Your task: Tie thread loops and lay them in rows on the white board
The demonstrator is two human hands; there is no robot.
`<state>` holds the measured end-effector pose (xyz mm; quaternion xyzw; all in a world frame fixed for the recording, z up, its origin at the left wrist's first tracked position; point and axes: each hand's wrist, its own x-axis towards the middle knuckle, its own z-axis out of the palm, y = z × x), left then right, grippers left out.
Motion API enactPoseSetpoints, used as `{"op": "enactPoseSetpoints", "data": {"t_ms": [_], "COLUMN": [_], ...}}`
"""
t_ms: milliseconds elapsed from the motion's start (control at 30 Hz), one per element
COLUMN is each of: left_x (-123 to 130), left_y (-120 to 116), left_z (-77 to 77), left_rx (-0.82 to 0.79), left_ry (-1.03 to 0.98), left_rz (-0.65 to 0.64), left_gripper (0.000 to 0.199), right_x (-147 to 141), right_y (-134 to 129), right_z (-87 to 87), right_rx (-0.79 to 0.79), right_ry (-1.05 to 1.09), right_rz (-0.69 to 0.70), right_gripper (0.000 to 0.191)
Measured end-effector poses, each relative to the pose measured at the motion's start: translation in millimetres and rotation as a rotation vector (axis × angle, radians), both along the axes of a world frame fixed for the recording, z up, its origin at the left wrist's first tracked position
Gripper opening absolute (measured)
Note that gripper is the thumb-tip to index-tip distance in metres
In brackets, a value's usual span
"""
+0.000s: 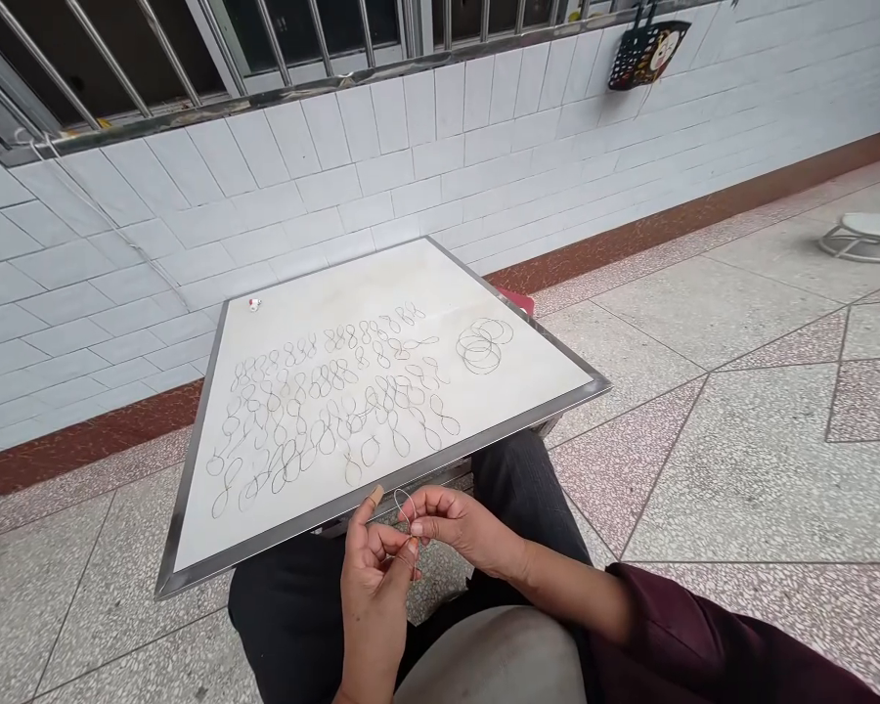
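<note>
Just in front of the table's near edge, both hands meet over a thin wire loop (403, 501). My left hand (381, 572) pinches the wire low down between thumb and fingers; one finger, with a tan wrap (376, 495) at its tip, points up. My right hand (465, 528) closes thumb and fingertips on the same wire, the loop rising above them. A small orange spot shows where the fingertips meet, too small to name. On the white tabletop (352, 284) lie rows of thin twisted wire loops (327, 430), many shaped like a figure eight.
Plain round wire rings (482, 347) overlap on the table's right side. A small white and red object (254, 305) sits at the far left corner. Behind stands a tiled wall (381, 166) with a hanging basket (645, 54). A white stool (865, 237) is at far right.
</note>
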<state>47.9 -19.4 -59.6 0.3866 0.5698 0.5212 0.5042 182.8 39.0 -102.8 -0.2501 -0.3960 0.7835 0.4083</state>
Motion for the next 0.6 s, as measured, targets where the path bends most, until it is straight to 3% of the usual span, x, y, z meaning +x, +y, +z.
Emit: {"op": "enactPoseSetpoints", "data": {"t_ms": [267, 433, 600], "left_x": [9, 18, 26], "left_y": [3, 17, 38], "left_z": [-15.6, -22.2, -21.1], "left_rx": [0.025, 0.058, 0.029], "left_ry": [-0.112, -0.175, -0.159], "left_rz": [0.102, 0.139, 0.076], "left_gripper": [0.067, 0.066, 0.069], "right_x": [-13, -9, 8], "right_y": [-8, 2, 23], "right_z": [-2.7, -2.8, 0.6], "right_rx": [-0.142, -0.107, 0.022], "right_ry": [0.113, 0.072, -0.059], "right_rz": [-0.107, -0.15, -0.23], "right_gripper": [0.037, 0.039, 0.039]}}
